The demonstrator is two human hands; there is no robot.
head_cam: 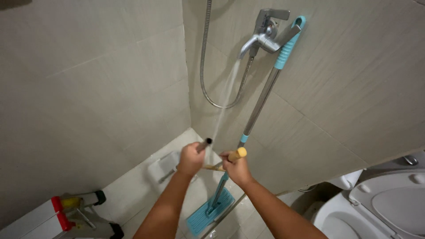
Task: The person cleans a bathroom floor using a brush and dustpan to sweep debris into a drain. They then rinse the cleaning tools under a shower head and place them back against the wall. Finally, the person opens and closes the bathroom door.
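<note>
this is a home bathroom. pale tiled walls meet in a corner, where a chrome wall tap runs water and a metal shower hose loops down beside it. a white toilet with its lid raised stands at the lower right on the light tiled floor.

Below my hands lies the pale tiled bathroom floor. The flat turquoise rectangular mop head rests on it directly under my right hand, and a white plastic dustpan-like tray sits just left of my left hand.
</note>
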